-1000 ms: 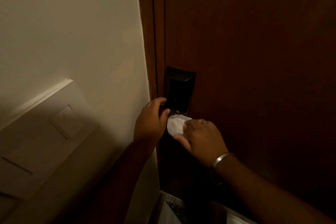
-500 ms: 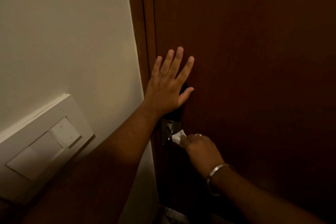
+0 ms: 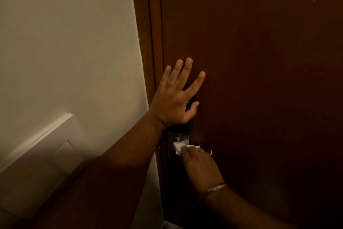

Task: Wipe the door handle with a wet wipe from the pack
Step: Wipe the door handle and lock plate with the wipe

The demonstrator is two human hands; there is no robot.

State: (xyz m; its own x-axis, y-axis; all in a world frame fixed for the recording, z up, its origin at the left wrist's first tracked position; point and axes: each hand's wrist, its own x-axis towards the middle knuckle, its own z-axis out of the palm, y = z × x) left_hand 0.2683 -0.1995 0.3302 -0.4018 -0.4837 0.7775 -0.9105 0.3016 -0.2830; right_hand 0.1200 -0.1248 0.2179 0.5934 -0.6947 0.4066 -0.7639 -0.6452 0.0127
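Observation:
My left hand (image 3: 176, 97) lies flat with fingers spread against the dark brown door (image 3: 259, 80), covering most of the black lock plate (image 3: 181, 130). Below it my right hand (image 3: 200, 165), with a metal bangle on the wrist, is closed around a white wet wipe (image 3: 179, 147). The wipe is pressed on the door handle, which is almost fully hidden under the wipe and hand. A shiny bit of metal (image 3: 183, 136) shows just above the wipe. No pack of wipes is in view.
A cream wall (image 3: 70, 52) fills the left side, with a white switch panel (image 3: 42, 150) low on it. The brown door frame (image 3: 152, 24) runs between wall and door. The scene is dim.
One second ago my left hand gripped the lock plate beside the wipe; it has since moved up and spread flat on the door. My right hand keeps the wipe on the handle.

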